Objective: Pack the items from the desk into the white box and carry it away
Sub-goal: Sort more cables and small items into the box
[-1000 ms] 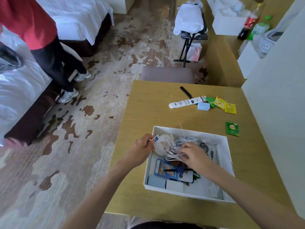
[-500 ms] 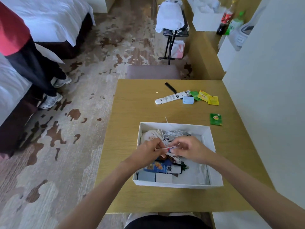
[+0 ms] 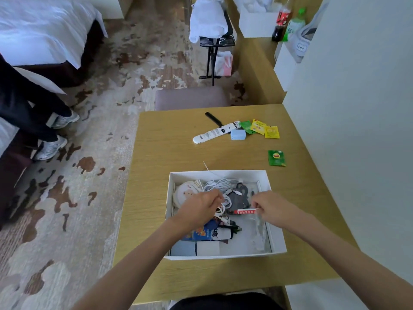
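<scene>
- At the left edge of the frame a person (image 3: 29, 113) in dark trousers and pale sneakers stands beside a bed (image 3: 40, 30) with white sheets.
- The left hand (image 3: 199, 209) is over the left half of the white box (image 3: 223, 256), fingers curled down onto the white cable (image 3: 220, 185). I cannot tell if its grip is clamped on the cable (the fingertips are hidden).
- The white box lies on the bench (image 3: 161, 175), lower centre. Inside are the cable, a round white case (image 3: 186, 193) and a grey pouch (image 3: 240, 198).
- The right hand (image 3: 272, 206) is above the box, its grip clamped on one end of a red-and-white strip (image 3: 245, 211).
- Higher on the bench, outside the box, lie a white remote (image 3: 215, 132), a black comb (image 3: 213, 118), a blue block (image 3: 238, 134) and tea packets (image 3: 259, 126).
- One green packet (image 3: 276, 157) lies apart, to the right.
</scene>
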A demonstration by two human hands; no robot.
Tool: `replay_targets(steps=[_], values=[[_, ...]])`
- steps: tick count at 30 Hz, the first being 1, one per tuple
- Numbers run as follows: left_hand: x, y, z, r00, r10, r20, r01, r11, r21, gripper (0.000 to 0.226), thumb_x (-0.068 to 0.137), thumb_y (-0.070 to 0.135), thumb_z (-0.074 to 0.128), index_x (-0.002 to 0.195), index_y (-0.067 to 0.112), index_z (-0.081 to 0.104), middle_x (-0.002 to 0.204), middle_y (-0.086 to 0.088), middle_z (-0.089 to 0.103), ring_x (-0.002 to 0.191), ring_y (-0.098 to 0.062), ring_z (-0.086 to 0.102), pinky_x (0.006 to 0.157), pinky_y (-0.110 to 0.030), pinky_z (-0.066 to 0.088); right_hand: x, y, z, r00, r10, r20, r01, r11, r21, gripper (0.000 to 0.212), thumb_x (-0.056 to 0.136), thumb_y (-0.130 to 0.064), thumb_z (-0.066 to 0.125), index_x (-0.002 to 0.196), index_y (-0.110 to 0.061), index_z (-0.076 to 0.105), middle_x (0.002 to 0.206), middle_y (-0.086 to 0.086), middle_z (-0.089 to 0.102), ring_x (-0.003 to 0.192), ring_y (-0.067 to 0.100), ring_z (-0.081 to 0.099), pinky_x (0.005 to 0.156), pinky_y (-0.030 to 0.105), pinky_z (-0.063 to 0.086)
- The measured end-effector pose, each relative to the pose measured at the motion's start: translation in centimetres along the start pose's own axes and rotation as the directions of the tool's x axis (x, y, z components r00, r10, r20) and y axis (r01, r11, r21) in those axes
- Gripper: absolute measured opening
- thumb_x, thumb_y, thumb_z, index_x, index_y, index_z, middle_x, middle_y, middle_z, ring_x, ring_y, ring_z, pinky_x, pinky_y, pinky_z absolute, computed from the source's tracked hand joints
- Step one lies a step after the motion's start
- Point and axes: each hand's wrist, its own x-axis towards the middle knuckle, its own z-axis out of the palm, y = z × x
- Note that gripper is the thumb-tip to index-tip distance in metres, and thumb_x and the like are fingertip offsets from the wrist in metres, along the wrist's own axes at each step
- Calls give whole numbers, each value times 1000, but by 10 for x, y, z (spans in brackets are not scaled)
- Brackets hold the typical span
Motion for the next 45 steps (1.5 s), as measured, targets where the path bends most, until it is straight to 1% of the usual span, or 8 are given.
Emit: replay_targets(steps=[4,9,18,22,26,34,38,45], values=[[12,-1,-9,998,17,-66,-11,996,93,24,96,21,39,108,20,61,101,-1,71,90,-23,64,74,-32,48,10,-13,6,997,10,78,6,981,-196,14,91,-2,50,100,-7,59,101,12,60,89,26,61,73,33,50],[34,-5,-27,991,8,-133,2,997,78,24,97,21,37,107,22,59,107,4,69,91,-18,64,65,-28,46,18,-14,6,997,-32,64,34,999,-33,17,90,-18,55,103,-8,60,102,10,64,91,25,60,72,34,46],[90,-8,-61,971,12,-237,3,998,61,22,96,21,38,102,21,60,99,5,68,76,-17,64,65,-34,54,48,31,-54,913,30,-407,162,889,429,11,93,-26,58,100,-27,66,90,-16,67,83,-2,60,69,18,49],[124,-10,-65,994,-50,-100,51,999,12,24,97,21,37,104,20,60,102,4,69,78,-21,66,70,-38,56,75,55,-70,908,67,-413,166,848,503,16,93,-20,58,107,-21,66,94,-16,65,89,-3,59,73,17,48],[160,-25,-55,981,-127,150,143,984,-102,28,97,13,35,108,14,61,112,-4,68,93,-23,64,87,-38,52,112,74,-65,968,39,-246,91,864,494,21,94,-11,56,110,-20,66,101,-12,66,91,0,60,71,14,48],[198,-68,-30,915,-160,370,137,987,89,23,95,15,46,114,17,60,119,-7,64,105,-24,59,90,-34,47,175,91,-16,997,-76,5,69,929,362,27,87,2,60,110,-11,70,116,6,67,108,19,60,97,30,45],[212,-84,-21,856,-160,491,170,985,25,21,87,15,61,108,14,61,114,-7,64,105,-24,58,93,-37,47,187,98,3,982,-180,57,165,966,199,27,84,-8,67,111,-11,68,114,11,59,110,24,48,93,29,32],[213,-94,14,785,-201,586,32,958,285,54,74,49,71,111,15,51,113,-1,49,97,-22,52,86,-41,49,188,113,18,993,-107,-41,108,993,38,16,88,-34,62,100,-23,61,108,-3,59,106,18,51,86,33,41]])
